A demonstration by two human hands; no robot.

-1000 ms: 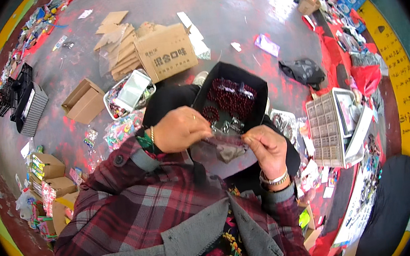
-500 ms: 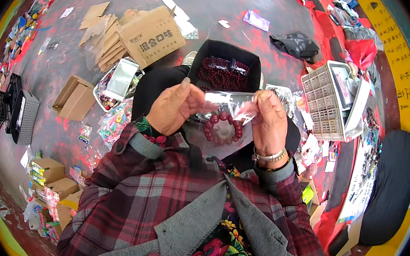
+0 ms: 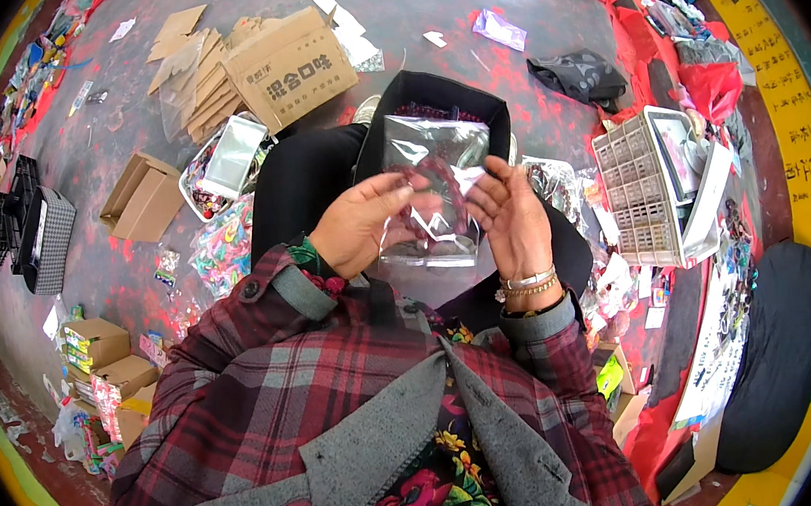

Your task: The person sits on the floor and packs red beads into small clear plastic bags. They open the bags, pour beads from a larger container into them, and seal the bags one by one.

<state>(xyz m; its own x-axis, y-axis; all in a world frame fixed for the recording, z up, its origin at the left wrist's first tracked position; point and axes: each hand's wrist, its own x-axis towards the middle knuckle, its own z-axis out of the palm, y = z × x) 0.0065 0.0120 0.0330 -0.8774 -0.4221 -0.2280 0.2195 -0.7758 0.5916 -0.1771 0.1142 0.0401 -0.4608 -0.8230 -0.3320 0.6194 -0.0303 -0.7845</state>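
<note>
1. We take the black box on the lap as landmark. It is open-topped, with dark red beads showing at its far inner edge.
2. Just in front of the box, our left hand and right hand stand apart and hold a clear plastic bag between them, each gripping one side edge. A dark red bead bracelet shows through the film, between the hands.
3. Left of the box: a white tray of small colourful items, and beyond it a printed cardboard carton lying on flattened card.
4. Right of the box: a white compartment organiser, its cells too small to read.
5. Surface: grey concrete floor with red paint patches, littered with wrappers and small cartons.
6. Against the frame half a second ago: the bag is raised higher and now covers most of the box opening; the bracelet, then hanging below the hands, now sits level with them.
</note>
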